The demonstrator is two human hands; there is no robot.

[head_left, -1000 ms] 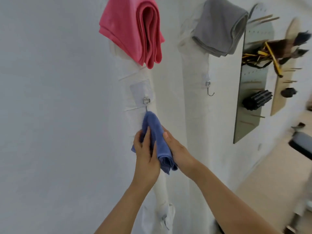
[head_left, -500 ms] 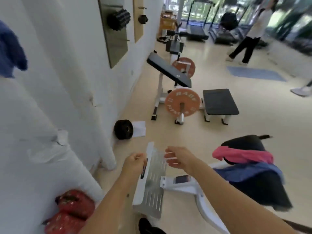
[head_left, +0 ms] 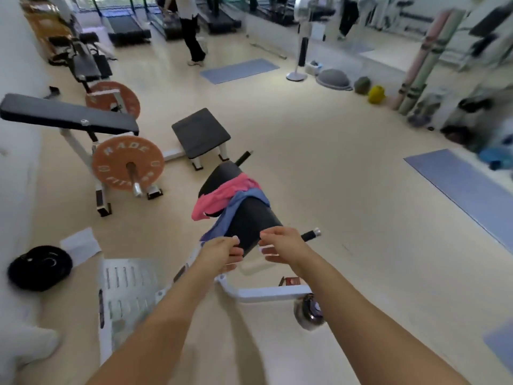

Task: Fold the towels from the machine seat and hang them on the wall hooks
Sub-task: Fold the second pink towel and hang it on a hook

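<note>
The left hand (head_left: pixel 219 252) has its fingers loosely curled with the thumb over them, holding nothing that can be seen; it hovers at the near end of the seat (head_left: pixel 249 218), just beside the hanging tip of the blue towel (head_left: pixel 236 207), and whether a fingertip touches the cloth is unclear. The right hand (head_left: pixel 280 244) is beside it at the seat's near end, fingers bent and slightly parted, empty; its lower fingers are blurred. The blue towel lies draped across the middle of the seat, one corner trailing down the left side. The pink towel (head_left: pixel 219 197) lies bunched just behind it on the seat, partly under it. Left of the seat stand a bench (head_left: pixel 69 115) and an orange plate (head_left: pixel 127 165); the plate's lettering is only partly legible. The far room is smeared.
</note>
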